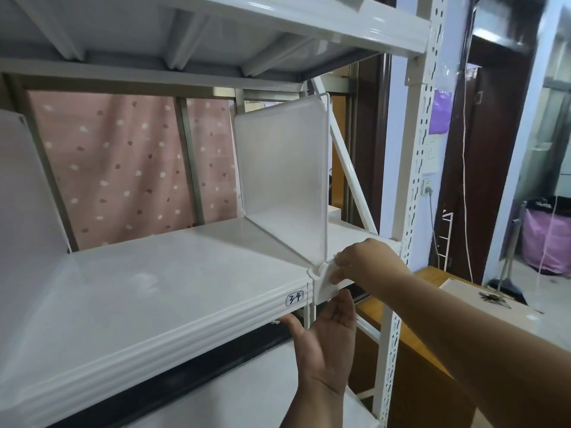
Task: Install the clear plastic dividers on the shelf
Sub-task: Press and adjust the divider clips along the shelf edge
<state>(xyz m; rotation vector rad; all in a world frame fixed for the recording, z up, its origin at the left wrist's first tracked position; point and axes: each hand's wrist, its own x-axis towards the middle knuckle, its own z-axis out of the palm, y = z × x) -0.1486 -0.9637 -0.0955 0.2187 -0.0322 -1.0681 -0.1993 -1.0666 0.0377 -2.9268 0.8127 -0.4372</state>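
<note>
A translucent white plastic divider [284, 168] stands upright on the white metal shelf [154, 291], near its right end. The divider's front clip [323, 284] wraps over the shelf's front lip. My right hand [361, 261] pinches the top of that clip from the right, fingers closed on it. My left hand [324, 344] is under the shelf edge, palm up and fingers spread, with the fingertips touching the clip's underside. A second divider [27, 193] stands at the far left of the same shelf.
A label reading 3-4 [294, 298] is on the shelf's front lip. The perforated upright post [417, 168] stands just right of my hands. Another shelf [216, 29] hangs above. A wooden desk [432, 291] lies right and below. A pink spotted curtain [123, 168] hangs behind.
</note>
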